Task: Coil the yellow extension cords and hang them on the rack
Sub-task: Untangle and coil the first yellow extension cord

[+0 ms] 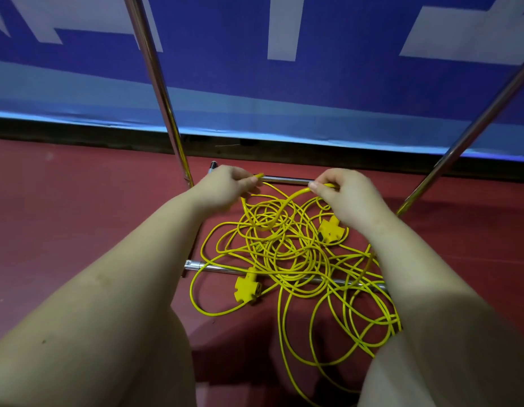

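Where cords [284, 251] sprawl, red floor [78, 201]

Both hands [225, 186] pinch tangled yellow cords [284, 251].

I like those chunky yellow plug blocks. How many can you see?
2. One plug block lies near the front rack bar; another sits under the right hand. The tangled cord may hide more.
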### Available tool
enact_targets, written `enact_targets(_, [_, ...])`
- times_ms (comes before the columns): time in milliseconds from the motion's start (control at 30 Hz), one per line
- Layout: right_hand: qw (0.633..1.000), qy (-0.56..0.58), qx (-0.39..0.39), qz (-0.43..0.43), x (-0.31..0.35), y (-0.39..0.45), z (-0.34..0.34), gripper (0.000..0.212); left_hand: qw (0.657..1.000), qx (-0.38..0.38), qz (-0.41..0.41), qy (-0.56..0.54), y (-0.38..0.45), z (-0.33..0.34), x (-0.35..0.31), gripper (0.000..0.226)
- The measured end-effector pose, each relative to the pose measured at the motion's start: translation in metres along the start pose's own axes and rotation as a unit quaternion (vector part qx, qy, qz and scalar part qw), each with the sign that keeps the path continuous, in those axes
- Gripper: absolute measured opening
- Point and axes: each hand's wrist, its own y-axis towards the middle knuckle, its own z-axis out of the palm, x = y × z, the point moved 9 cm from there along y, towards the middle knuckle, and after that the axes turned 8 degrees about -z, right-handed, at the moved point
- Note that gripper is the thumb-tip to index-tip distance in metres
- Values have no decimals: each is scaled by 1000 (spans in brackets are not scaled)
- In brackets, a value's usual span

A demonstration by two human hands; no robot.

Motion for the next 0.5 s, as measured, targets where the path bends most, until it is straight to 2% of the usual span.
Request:
enact_targets(167, [998, -2, 55, -18, 8, 0, 11, 31, 983, 162, -7, -87, -23, 40, -15, 25])
enact_targets(267, [998, -10, 56, -20, 10, -1, 11, 39, 969, 215, -1, -122, -35, 60, -29, 25])
enact_targets(400, [997, 53, 46, 14, -1, -1, 10, 37, 964, 162, 11, -211, -26, 46, -33, 27])
enact_targets(500, [985, 20, 154, 74, -23, -9, 29, 38, 932, 95, 11, -349, -15, 16, -29, 28])
